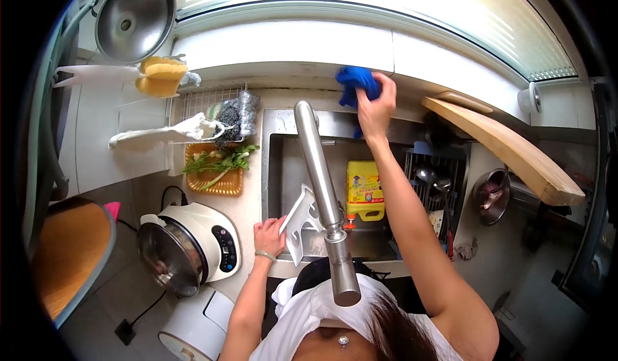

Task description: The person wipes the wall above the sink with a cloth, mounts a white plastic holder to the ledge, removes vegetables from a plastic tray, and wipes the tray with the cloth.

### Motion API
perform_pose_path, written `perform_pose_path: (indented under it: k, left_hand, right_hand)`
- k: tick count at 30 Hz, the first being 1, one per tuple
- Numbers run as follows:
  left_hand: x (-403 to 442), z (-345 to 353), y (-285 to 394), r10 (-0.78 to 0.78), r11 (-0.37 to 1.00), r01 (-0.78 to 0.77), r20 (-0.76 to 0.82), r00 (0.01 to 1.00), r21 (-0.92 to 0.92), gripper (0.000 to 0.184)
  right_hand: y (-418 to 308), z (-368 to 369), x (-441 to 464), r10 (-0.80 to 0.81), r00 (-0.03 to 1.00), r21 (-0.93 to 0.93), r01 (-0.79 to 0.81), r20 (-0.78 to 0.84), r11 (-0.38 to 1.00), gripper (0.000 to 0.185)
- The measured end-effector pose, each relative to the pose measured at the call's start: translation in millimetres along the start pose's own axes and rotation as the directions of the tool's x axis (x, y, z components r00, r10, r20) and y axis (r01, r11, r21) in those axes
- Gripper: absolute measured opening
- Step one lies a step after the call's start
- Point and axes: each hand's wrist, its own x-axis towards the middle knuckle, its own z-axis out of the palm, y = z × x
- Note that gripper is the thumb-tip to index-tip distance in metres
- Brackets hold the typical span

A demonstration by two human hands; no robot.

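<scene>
My right hand (378,108) reaches far out over the back of the sink (283,124), its fingers closed on a bunched blue cloth (356,85). The cloth is up against the pale tiled ledge (290,47) below the window. At the front left edge of the sink, my left hand (269,237) is closed on the edge of a white plastic piece with cut-outs (300,222), which leans tilted over the basin. The steel faucet (317,168) crosses in front of this piece. A yellow jug with an orange cap (364,190) lies in the sink, right of the faucet.
A dark rack with ladles (425,175) stands right of the basin, and a thick wooden board (508,148) leans behind it. On the left are a cream electric cooker (222,245), a gold tray of greens (214,182), a wire basket (199,103) and a hanging pan (135,18).
</scene>
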Motion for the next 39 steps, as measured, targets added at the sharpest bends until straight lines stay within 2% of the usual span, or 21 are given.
perform_pose_path:
  k: [1, 2, 3, 5, 6, 7, 9, 10, 11, 13, 15, 17, 19, 20, 21, 23, 25, 31, 33, 37, 39]
  left_hand:
    - [-2, 1, 0, -0.004, 1.000, 0.004, 0.003, 1.000, 0.002, 0.036]
    - [-2, 2, -2, -0.013, 1.000, 0.013, 0.015, 1.000, 0.017, 0.040]
    - [-2, 3, -2, -0.022, 0.999, 0.021, 0.027, 0.999, 0.031, 0.045]
    - [-6, 3, -2, -0.020, 0.999, 0.019, 0.042, 0.999, 0.026, 0.045]
    - [-2, 4, -4, -0.016, 1.000, 0.015, 0.049, 0.999, 0.023, 0.045]
    - [-1, 4, -3, -0.016, 1.000, 0.015, 0.043, 0.999, 0.025, 0.045]
    - [-3, 6, -5, -0.017, 1.000, 0.016, 0.044, 0.999, 0.026, 0.045]
    - [-2, 6, -3, -0.024, 0.999, 0.023, 0.047, 0.999, 0.022, 0.045]
    - [-3, 4, -2, -0.030, 0.999, 0.029, 0.048, 0.998, 0.024, 0.044]
    - [-4, 4, -1, -0.038, 0.999, 0.037, 0.048, 0.998, 0.030, 0.044]
    - [-3, 4, -4, -0.021, 0.999, 0.020, 0.047, 0.999, 0.029, 0.044]
    - [0, 5, -4, -0.036, 0.999, 0.034, 0.062, 0.997, 0.033, 0.044]
    - [-4, 6, -5, -0.012, 0.999, 0.010, 0.047, 0.999, 0.035, 0.044]
    - [-4, 6, -5, -0.014, 0.999, 0.012, 0.048, 0.999, 0.041, 0.043]
    - [-6, 7, -5, -0.015, 0.999, 0.013, 0.045, 0.999, 0.036, 0.043]
    - [-5, 10, -7, -0.026, 0.999, 0.024, 0.052, 0.998, 0.038, 0.043]
    - [-6, 9, -8, -0.027, 0.999, 0.025, 0.051, 0.998, 0.033, 0.043]
    - [-4, 6, -8, -0.034, 0.999, 0.033, 0.067, 0.997, 0.020, 0.044]
    - [-5, 7, -6, -0.044, 0.999, 0.043, 0.083, 0.996, 0.015, 0.044]
    - [-5, 6, -6, -0.022, 0.999, 0.019, 0.062, 0.998, 0.045, 0.044]
    - [-6, 8, -9, -0.028, 0.999, 0.025, 0.065, 0.997, 0.041, 0.044]
  right_hand:
    - [-5, 13, 8, 0.013, 1.000, -0.008, -0.013, -0.022, 1.000, 0.026]
    - [10, 27, 2, -0.116, 0.991, -0.027, 0.114, -0.071, 0.993, 0.024]
    - [25, 31, -9, -0.211, 0.977, -0.191, 0.209, 0.015, 0.959, 0.020]
    - [37, 42, -23, -0.103, 0.995, -0.130, 0.104, 0.017, 0.986, 0.016]
    - [37, 43, -23, 0.005, 1.000, -0.066, -0.005, 0.003, 0.998, 0.012]
    - [24, 39, -18, -0.019, 1.000, -0.016, 0.019, -0.016, 1.000, 0.017]
    - [-1, 38, -12, -0.136, 0.990, 0.057, 0.139, -0.047, 0.989, 0.025]
    - [-14, 37, -7, -0.289, 0.956, 0.077, 0.291, -0.042, 0.954, 0.035]
    - [-21, 45, -3, -0.364, 0.931, 0.107, 0.364, -0.026, 0.925, 0.038]
    - [-32, 70, 11, -0.492, 0.868, 0.112, 0.483, 0.071, 0.868, 0.042]
    - [-22, 83, 10, -0.635, 0.757, 0.024, 0.640, 0.152, 0.768, 0.045]
    - [-21, 79, 8, -0.627, 0.765, -0.001, 0.634, 0.145, 0.773, 0.049]
    - [-8, 67, -3, -0.593, 0.778, -0.059, 0.615, 0.209, 0.786, 0.049]
    - [4, 61, -10, -0.548, 0.790, -0.100, 0.591, 0.277, 0.801, 0.049]
    - [16, 52, -19, -0.424, 0.841, -0.119, 0.484, 0.337, 0.867, 0.052]
    - [11, 34, -21, -0.407, 0.872, -0.162, 0.458, 0.271, 0.874, 0.057]
    - [-2, 27, -16, -0.457, 0.847, -0.132, 0.504, 0.273, 0.854, 0.057]
    - [-23, 63, 1, -0.484, 0.828, -0.069, 0.521, 0.284, 0.851, 0.052]
    - [-29, 75, -1, -0.521, 0.791, -0.031, 0.559, 0.321, 0.829, 0.052]
    - [-37, 73, -3, -0.467, 0.810, -0.062, 0.518, 0.354, 0.853, 0.051]
    - [-29, 62, -4, -0.405, 0.861, -0.128, 0.459, 0.309, 0.879, 0.049]
